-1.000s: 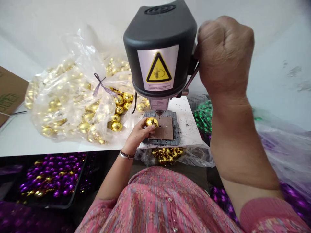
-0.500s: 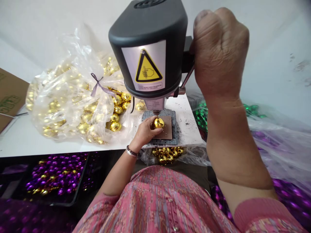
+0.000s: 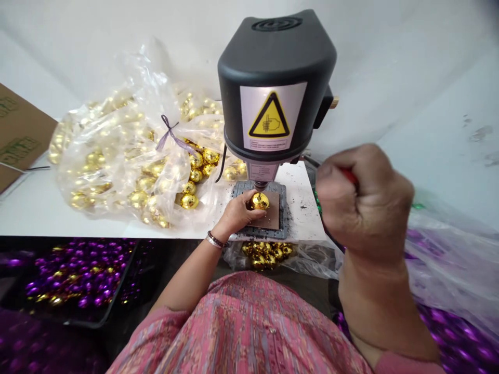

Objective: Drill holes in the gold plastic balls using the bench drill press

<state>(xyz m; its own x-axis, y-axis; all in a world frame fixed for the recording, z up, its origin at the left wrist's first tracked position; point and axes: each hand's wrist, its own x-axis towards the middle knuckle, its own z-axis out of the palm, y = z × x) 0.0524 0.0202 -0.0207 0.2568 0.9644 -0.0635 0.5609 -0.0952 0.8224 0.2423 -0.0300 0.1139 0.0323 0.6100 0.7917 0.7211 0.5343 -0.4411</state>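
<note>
A black bench drill press (image 3: 276, 67) with a yellow warning label stands in front of me. Under its chuck (image 3: 260, 183), my left hand (image 3: 238, 213) pinches a shiny gold ball (image 3: 260, 201) between thumb and fingers. The ball rests on a brown board (image 3: 273, 213) laid over the grey drill base (image 3: 283, 228). The bit meets the top of the ball. On the right, my right hand (image 3: 362, 197) is closed around the drill's feed lever, whose red knob (image 3: 350, 176) shows between the fingers.
Left on the white table (image 3: 31, 218) lies a clear plastic bag (image 3: 117, 150) of gold balls, tied with purple string. A cardboard box (image 3: 23, 135) stands beyond it. Below are a black crate of purple balls (image 3: 86, 275) and a bag of gold balls (image 3: 268, 253). Dark shavings surround the base.
My right hand has swung the lever down from beside the drill head, and the chuck has dropped onto the ball. The view has shifted slightly; my left hand still holds the ball.
</note>
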